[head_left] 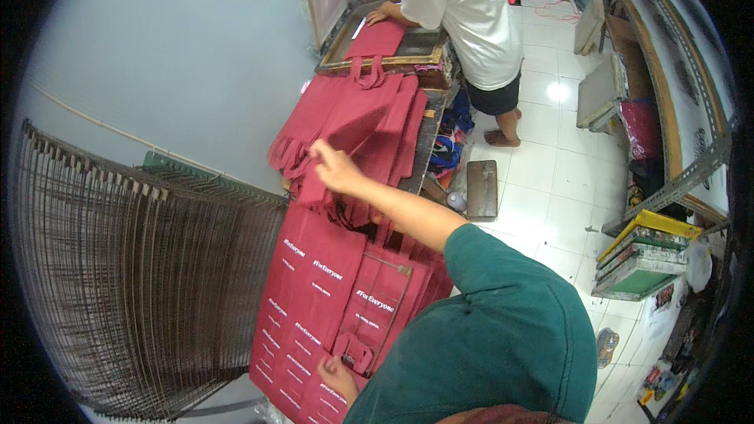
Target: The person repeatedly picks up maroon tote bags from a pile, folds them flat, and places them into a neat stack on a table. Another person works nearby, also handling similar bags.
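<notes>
My right hand (pixel 334 166) reaches out over a stack of plain red fabric bags (pixel 353 114) on a bench, and its fingers pinch the edge of the top bag. Down at the lower edge, my left hand (pixel 338 377) grips a handle on a pile of printed red bags (pixel 310 298) with white lettering, which lie overlapped closer to me. My teal sleeve hides part of that pile.
A wire drying rack (pixel 141 283) fills the left side. At the top, a person in a white shirt (pixel 467 8) presses a red bag (pixel 377 38) in a wooden screen-printing frame (pixel 428 55). Stacked frames (pixel 640 259) and shelving (pixel 675 71) line the right, beyond a white tiled floor (pixel 558 180).
</notes>
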`<state>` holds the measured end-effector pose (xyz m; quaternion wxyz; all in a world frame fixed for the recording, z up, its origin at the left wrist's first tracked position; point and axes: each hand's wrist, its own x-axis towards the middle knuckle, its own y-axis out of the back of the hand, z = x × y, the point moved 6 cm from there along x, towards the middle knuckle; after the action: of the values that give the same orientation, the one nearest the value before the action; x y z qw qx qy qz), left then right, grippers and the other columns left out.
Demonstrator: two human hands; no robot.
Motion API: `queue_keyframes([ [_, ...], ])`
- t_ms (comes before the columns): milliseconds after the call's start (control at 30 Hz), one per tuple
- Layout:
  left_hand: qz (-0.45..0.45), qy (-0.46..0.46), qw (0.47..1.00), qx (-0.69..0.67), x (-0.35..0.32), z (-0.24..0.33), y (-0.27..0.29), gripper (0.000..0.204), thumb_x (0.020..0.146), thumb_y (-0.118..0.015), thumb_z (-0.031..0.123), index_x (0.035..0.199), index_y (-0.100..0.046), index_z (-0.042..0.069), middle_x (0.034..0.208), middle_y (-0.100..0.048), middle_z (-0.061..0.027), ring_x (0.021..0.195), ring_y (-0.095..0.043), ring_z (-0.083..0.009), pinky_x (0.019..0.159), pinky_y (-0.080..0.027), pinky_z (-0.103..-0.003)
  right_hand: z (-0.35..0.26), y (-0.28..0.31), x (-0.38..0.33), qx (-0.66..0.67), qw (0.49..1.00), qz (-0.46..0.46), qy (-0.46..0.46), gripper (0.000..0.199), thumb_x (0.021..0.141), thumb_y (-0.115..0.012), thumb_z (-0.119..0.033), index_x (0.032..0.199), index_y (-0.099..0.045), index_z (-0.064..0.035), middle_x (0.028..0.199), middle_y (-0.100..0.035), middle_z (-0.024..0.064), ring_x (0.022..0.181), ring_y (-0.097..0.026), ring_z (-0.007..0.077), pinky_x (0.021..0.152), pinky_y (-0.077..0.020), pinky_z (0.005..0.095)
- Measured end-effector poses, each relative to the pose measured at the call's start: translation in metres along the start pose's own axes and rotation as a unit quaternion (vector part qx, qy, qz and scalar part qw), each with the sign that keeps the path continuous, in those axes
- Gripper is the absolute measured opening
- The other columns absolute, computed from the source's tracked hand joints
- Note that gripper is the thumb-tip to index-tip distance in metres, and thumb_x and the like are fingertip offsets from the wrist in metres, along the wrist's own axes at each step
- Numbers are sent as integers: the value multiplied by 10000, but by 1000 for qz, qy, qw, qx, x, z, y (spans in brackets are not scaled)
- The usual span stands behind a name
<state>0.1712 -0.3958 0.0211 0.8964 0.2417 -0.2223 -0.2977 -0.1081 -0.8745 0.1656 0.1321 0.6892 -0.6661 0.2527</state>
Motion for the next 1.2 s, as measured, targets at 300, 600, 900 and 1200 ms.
queue_keyframes([
  [300, -431, 285, 601, -610, 17, 128, -186, 966, 688, -477, 734, 1359, -280, 67, 1354, -349, -165, 1249, -326, -332, 1008, -273, -522, -104, -30, -19, 406, 833, -324, -192, 401, 740, -537, -2, 1119, -424, -74, 918, -458, 40, 764, -490, 116, 655, -428, 253],
  [600, -386, 189, 605, -670, 53, 213, -130, 709, 755, -536, 421, 1315, -355, 25, 1324, -418, -134, 1118, -482, -264, 941, -402, -427, -66, 29, -38, 553, 691, -399, -241, 492, 768, -503, -31, 1245, -389, -59, 918, -576, 90, 787, -588, 157, 703, -473, 289],
  [900, -355, 77, 686, -631, 117, 238, -96, 403, 724, -468, 97, 1106, -507, -26, 1067, -576, -145, 945, -571, -251, 847, -484, -404, -85, 86, -95, 593, 757, -62, -267, 468, 923, -376, -305, 1348, -331, -115, 1312, -425, 150, 1184, -436, 282, 985, -370, 420],
  [1200, -246, 222, 864, -379, 62, 184, -90, 683, 634, -535, 55, 1297, -374, 15, 1159, -513, -100, 1007, -528, -234, 857, -461, -355, -29, 117, -232, 587, 630, -225, -456, 958, 660, -530, -736, 1381, -282, -157, 1415, -299, 126, 1284, -293, 355, 917, -327, 637],
])
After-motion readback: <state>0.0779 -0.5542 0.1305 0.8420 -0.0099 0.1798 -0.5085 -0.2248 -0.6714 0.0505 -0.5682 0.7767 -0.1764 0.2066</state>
